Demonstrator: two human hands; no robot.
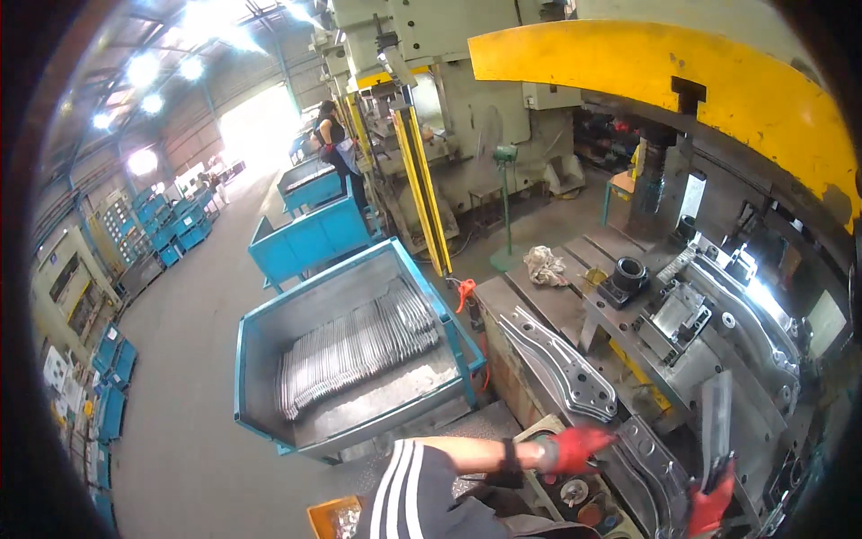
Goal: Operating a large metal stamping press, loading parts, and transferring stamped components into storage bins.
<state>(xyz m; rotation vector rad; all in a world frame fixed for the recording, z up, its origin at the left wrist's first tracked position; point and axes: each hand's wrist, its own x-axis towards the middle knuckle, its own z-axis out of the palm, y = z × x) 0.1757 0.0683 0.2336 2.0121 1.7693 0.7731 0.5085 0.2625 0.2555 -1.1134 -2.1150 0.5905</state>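
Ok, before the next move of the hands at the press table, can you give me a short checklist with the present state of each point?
1. Left hand gloved, resting on the long stamped metal part: ok.
2. Right hand gloved, gripping a flat metal piece: ok.
3. Both hands outside the die: ok.
4. Yellow press guard raised above the die: ok.
5. Blue bin of stacked parts beside the table: ok.
6. Press stopped or running: cannot tell.

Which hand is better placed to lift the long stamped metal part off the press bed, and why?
Probably the left hand: it already rests on the long stamped part. The right hand is occupied with a flat metal strip.
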